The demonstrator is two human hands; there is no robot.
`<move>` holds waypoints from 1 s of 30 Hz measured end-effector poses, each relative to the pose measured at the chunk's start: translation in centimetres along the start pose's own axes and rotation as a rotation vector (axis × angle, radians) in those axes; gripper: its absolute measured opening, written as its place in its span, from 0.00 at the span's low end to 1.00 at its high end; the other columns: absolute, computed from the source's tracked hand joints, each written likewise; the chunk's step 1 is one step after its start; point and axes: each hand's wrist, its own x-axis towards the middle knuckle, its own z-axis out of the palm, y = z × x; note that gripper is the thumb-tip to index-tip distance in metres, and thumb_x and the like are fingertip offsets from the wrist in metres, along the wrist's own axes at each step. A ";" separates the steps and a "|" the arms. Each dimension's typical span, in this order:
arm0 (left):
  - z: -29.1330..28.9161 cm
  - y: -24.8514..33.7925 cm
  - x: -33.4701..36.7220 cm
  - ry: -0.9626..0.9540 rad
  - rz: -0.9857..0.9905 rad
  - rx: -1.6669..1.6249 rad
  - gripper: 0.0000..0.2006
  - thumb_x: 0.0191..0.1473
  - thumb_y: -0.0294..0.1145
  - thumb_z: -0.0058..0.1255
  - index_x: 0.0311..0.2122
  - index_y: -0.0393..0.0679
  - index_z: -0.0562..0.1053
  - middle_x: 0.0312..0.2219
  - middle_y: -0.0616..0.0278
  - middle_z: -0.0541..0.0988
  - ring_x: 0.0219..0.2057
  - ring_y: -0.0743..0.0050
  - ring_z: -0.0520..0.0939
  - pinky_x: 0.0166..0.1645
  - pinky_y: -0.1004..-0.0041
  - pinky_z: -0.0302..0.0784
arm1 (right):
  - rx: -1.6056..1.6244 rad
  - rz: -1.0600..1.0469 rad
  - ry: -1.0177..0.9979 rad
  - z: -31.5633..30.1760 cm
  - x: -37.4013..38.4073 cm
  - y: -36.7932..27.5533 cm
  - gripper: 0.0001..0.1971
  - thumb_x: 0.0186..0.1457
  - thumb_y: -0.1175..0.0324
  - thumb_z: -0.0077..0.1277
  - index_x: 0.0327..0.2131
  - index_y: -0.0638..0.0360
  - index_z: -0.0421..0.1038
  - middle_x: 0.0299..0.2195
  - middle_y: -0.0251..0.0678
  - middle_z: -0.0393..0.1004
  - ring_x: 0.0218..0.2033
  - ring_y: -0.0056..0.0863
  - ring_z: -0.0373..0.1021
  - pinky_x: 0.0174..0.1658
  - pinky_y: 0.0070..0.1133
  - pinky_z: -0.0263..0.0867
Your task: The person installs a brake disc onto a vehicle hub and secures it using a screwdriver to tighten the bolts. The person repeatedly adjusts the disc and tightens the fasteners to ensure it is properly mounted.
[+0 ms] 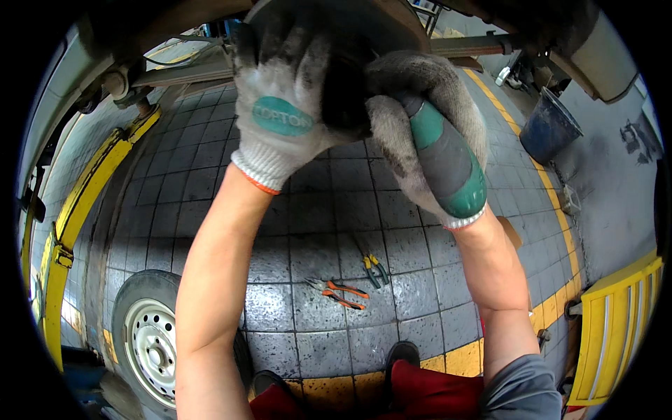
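Observation:
Both of my hands wear soiled white work gloves and are raised to a dark, rounded metal part (392, 21) under a vehicle. My left hand (283, 105) lies against it with the fingers stretched upward, the fingertips lost in the dark. Closed round a thick green-and-grey handle, apparently a screwdriver (448, 157), is my right hand (423, 115). The handle's butt end points down toward my wrist; its shaft and tip are hidden. Between the hands is a black, shadowed area whose details I cannot make out.
On the tiled floor lie orange-handled pliers (339, 292) and yellow-and-green pliers (374, 269). A wheel (148, 336) stands at lower left. The yellow lift arm (87, 189) rises on the left. To the right are a dark bucket (551, 127) and a yellow slatted metal piece (617, 329).

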 end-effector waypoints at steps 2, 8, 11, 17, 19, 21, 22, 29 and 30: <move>-0.1 0.0 -0.1 -0.001 -0.027 -0.006 0.56 0.31 0.60 0.74 0.64 0.41 0.64 0.60 0.45 0.69 0.62 0.36 0.67 0.68 0.35 0.51 | -0.026 -0.057 0.022 0.4 0.8 0.1 0.18 0.46 0.81 0.64 0.44 0.65 0.79 0.43 0.45 0.79 0.46 0.46 0.76 0.50 0.31 0.72; 0.5 -0.1 -0.1 0.018 -0.046 -0.027 0.54 0.31 0.61 0.74 0.63 0.43 0.66 0.59 0.46 0.70 0.62 0.37 0.67 0.68 0.35 0.51 | 0.216 0.072 0.059 0.8 2.9 0.7 0.10 0.53 0.72 0.63 0.39 0.62 0.77 0.34 0.44 0.79 0.33 0.36 0.79 0.37 0.26 0.74; 0.6 -0.1 0.2 0.038 -0.031 -0.056 0.53 0.30 0.62 0.74 0.62 0.44 0.68 0.58 0.48 0.70 0.62 0.37 0.67 0.68 0.34 0.50 | -0.011 -0.106 -0.003 0.6 3.9 1.3 0.08 0.55 0.73 0.62 0.38 0.64 0.78 0.35 0.41 0.80 0.33 0.31 0.78 0.38 0.24 0.73; 0.5 -0.1 0.4 0.003 -0.042 -0.064 0.53 0.30 0.63 0.73 0.62 0.46 0.68 0.59 0.49 0.71 0.63 0.39 0.67 0.69 0.33 0.48 | -0.047 -0.109 -0.091 0.0 4.6 1.2 0.07 0.56 0.75 0.61 0.38 0.66 0.80 0.36 0.39 0.81 0.34 0.29 0.77 0.40 0.23 0.73; 0.5 0.0 0.3 0.032 -0.081 -0.093 0.53 0.31 0.64 0.73 0.63 0.46 0.67 0.60 0.48 0.70 0.64 0.40 0.66 0.69 0.33 0.47 | -0.004 -0.007 -0.109 -0.2 4.9 1.1 0.07 0.55 0.75 0.61 0.38 0.65 0.80 0.35 0.39 0.81 0.34 0.29 0.77 0.39 0.23 0.73; 0.7 0.2 0.0 -0.010 -0.114 -0.073 0.54 0.32 0.64 0.72 0.63 0.45 0.67 0.61 0.47 0.69 0.64 0.40 0.65 0.70 0.33 0.47 | 0.111 0.121 -0.104 0.0 5.2 1.0 0.08 0.55 0.74 0.61 0.39 0.65 0.80 0.34 0.38 0.81 0.34 0.28 0.77 0.39 0.23 0.73; 0.7 0.2 -0.1 -0.029 -0.109 -0.043 0.54 0.32 0.64 0.72 0.63 0.45 0.66 0.61 0.47 0.69 0.65 0.40 0.65 0.70 0.34 0.46 | 0.089 0.066 -0.061 0.2 5.7 1.2 0.08 0.55 0.69 0.61 0.35 0.63 0.76 0.25 0.42 0.80 0.27 0.32 0.79 0.33 0.27 0.74; 0.7 -0.1 -0.3 -0.028 -0.115 -0.117 0.54 0.35 0.66 0.69 0.64 0.43 0.65 0.61 0.47 0.68 0.64 0.39 0.65 0.70 0.36 0.47 | 0.034 -0.024 0.024 0.5 4.9 1.4 0.09 0.55 0.69 0.63 0.37 0.61 0.77 0.26 0.39 0.80 0.28 0.33 0.80 0.35 0.27 0.76; 0.6 0.1 -0.4 -0.020 -0.133 -0.126 0.54 0.34 0.66 0.70 0.64 0.44 0.65 0.60 0.47 0.69 0.64 0.39 0.65 0.70 0.37 0.49 | 0.110 0.050 0.015 0.6 4.5 1.3 0.09 0.54 0.69 0.63 0.37 0.61 0.77 0.27 0.40 0.80 0.29 0.34 0.80 0.36 0.26 0.76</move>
